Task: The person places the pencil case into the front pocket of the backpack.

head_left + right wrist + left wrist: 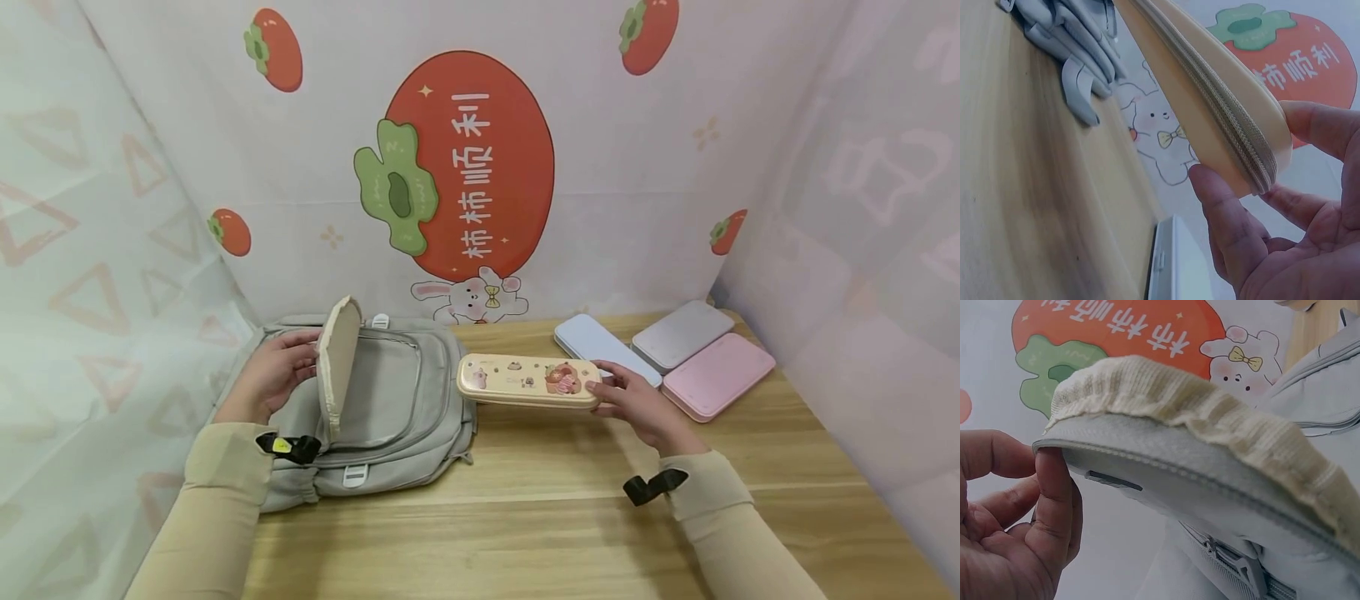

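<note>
On the left side of the table lies a grey backpack (442,450) with its front pocket unzipped. My left hand (279,371) pinches the edge of the pocket flap (339,358) and holds it raised; the left wrist view shows thumb and fingers at the zipper edge of the flap (1147,434). Just right of the backpack, my right hand (630,400) grips a cream zippered pencil case (525,382) by its right end, above the table. Its lid carries printed cartoon pictures. Up close in the right wrist view, the zipper of the pencil case (1210,87) is closed.
At the back right of the wooden table (540,533) lie three more flat cases: light blue (600,343), grey (682,332) and pink (720,377). A printed cloth (630,167) hangs behind the table, with cloth walls on both sides.
</note>
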The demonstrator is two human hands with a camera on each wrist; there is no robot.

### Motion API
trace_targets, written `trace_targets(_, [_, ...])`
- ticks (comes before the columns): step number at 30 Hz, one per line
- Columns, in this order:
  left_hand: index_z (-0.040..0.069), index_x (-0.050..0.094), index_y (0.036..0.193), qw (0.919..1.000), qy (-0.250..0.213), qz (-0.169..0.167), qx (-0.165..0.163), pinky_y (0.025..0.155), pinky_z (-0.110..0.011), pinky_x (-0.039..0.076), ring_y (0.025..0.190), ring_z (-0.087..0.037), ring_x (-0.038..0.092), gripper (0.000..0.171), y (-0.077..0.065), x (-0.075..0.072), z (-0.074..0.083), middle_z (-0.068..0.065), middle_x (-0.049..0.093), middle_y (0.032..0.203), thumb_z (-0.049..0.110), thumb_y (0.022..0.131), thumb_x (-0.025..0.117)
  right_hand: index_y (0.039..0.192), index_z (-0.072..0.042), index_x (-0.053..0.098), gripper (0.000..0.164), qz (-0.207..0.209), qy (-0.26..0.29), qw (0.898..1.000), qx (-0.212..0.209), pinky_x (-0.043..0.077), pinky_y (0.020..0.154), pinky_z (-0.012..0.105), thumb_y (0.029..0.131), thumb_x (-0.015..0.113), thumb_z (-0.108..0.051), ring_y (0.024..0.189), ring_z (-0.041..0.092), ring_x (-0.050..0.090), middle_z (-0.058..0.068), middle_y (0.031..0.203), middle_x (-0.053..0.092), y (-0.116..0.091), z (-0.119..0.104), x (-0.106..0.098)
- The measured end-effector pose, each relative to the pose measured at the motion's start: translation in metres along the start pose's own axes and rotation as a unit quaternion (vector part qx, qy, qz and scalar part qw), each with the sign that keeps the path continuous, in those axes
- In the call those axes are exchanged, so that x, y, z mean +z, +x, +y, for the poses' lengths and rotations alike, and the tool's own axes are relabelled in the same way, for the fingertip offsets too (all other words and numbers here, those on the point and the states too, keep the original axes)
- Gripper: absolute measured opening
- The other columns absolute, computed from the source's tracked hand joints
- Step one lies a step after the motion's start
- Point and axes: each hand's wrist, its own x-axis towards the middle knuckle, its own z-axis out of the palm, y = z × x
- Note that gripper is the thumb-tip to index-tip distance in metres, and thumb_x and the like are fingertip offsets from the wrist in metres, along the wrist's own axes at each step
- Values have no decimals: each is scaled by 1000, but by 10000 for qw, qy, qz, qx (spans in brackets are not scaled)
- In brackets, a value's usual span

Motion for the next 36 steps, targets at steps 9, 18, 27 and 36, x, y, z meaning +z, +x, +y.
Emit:
trace_targets(9, [-16,42,144,10000,65,23,-20,73,-21,56,85,-6,66,42,-2,3,5,10,69,97,-1,106,50,155,9,30,63,92,-66,9999,77,61,82,37,102,60,-7,91,17,62,25,125,44,6,-10,23])
trace_targets(18, [-19,39,145,9999,127,-20,39,73,-21,56,85,-6,66,45,-3,7,9,8,68,97,-2,106,50,155,6,35,59,75,-45,9999,142,61,81,35,103,60,-6,92,21,63,26,126,44,15,-8,45])
trace_targets(27, [-17,44,142,10000,37,-6,8,73,-21,57,84,-6,66,40,-3,6,7,8,69,97,-3,105,50,152,5,40,57,53,117,9998,139,61,78,33,101,62,-4,93,23,62,25,125,44,23,-13,73])
trace_targets(36, [-5,59,128,9999,-118,12,54,72,-22,57,84,-7,67,25,-2,4,6,7,70,95,-2,105,52,148,3,47,53,154,307,9992,194,60,74,30,98,64,-2,89,21,62,21,119,47,31,-12,96])
